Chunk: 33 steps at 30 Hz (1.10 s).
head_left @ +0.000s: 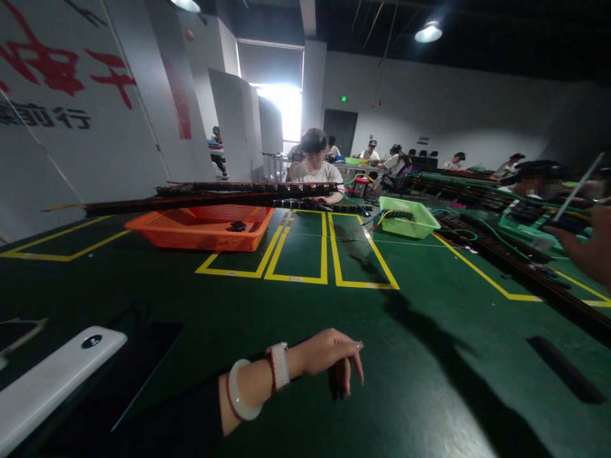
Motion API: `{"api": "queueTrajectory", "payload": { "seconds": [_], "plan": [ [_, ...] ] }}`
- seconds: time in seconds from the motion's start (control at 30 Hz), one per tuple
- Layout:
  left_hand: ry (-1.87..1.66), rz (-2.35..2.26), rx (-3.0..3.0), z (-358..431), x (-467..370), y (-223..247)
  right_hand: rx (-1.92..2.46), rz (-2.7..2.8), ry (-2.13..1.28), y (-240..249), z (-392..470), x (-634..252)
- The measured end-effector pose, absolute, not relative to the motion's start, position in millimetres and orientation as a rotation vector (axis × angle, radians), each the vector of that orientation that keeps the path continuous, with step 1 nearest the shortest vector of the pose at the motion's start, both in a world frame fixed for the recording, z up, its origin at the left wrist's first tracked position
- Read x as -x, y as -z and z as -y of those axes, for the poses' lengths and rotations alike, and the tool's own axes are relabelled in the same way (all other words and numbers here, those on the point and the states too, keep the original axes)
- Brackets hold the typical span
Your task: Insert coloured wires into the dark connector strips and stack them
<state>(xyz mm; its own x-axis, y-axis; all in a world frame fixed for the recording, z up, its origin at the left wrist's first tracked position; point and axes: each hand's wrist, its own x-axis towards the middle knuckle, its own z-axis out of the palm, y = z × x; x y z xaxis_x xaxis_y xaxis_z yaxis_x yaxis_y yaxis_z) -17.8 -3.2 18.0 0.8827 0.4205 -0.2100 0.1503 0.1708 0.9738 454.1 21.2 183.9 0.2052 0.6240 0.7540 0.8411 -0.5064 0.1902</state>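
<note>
Over the near edge of the worktop (429,356), about midway along: left hand (327,353), back upward, with a white bangle (235,391) and a woven watch band (279,367) at the wrist. Fingers loosely bent downward, tips in shadow; cannot tell whether pinching anything. Toward the near left corner, a white device (52,394), just beside a thin black panel (143,366). Toward the near right corner, a short black strip (566,369), lying flat. Above the right edge: right hand (589,245), blurred and partly cut off, with a pale rod (579,189) slanting up by the fingertips; cannot tell whether pinched. Below, running along the right side, a long dark bar (566,302). Toward the far edge, left of the yellow outlines (367,285), an orange basket (200,240) with a small black piece (238,226) inside; dark bundles (200,201) across its far side. To their right, a green basket (417,229). Beyond the far edge, a seated co-worker (310,168) in white.
</note>
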Motion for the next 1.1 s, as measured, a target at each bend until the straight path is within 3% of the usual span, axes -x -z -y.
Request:
{"api": "queueTrajectory", "payload": {
  "seconds": [0.23, 0.47, 0.67, 1.1],
  "plan": [
    [-0.229, -0.518, -1.383, 6, 17, -19, 2.23, 1.448, 1.018, -200, -133, -393],
    [-0.226, -0.499, -1.337, 0, 16, -5, 2.326, 1.235, 0.722, -179, -220, -375],
    [-0.239, -0.513, -1.341, 0, 15, -3, 2.432, 1.044, 0.428, -150, -246, -379],
    [-0.259, -0.592, -1.304, 1, 14, -3, 2.432, 1.02, 0.143, -125, -282, -365]
  ]
}}
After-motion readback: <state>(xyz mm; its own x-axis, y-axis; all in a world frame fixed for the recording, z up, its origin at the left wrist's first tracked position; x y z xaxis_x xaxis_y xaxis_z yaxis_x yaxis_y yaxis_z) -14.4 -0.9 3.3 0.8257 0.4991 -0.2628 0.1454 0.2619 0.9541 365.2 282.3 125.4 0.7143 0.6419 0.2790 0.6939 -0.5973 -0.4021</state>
